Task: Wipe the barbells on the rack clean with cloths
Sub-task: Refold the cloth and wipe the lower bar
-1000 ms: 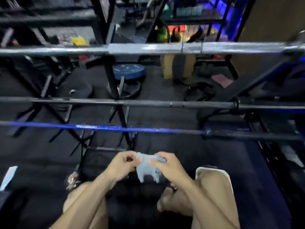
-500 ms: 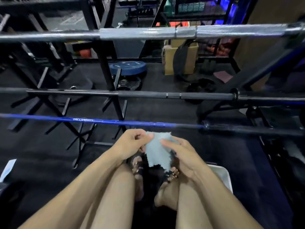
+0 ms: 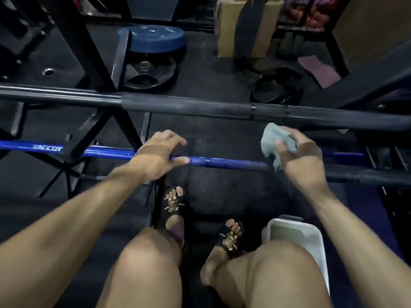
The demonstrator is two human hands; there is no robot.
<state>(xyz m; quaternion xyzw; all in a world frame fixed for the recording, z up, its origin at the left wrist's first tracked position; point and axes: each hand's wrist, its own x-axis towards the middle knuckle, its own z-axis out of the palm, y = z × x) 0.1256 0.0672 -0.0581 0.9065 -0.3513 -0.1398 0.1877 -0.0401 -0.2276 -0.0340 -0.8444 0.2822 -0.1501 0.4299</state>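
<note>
Because the cloth [image 3: 279,142] is only bunched loosely in the right hand [image 3: 298,156], fingers curled around it, it could slip free on a hard stroke, and a wad covers little of the shaft. The left hand [image 3: 159,155] grips the blue barbell [image 3: 106,153], fingers wrapped over it; if that hold eases, the bar may roll on the rack under the rubbing. Nearest lies a white tub [image 3: 311,245] by the sandalled feet, close enough to kick. Dark rubber floor [image 3: 222,192] spreads beneath. Farther off runs the black barbell [image 3: 200,106], then weight plates [image 3: 149,70], rack posts and a cardboard box [image 3: 226,25].
</note>
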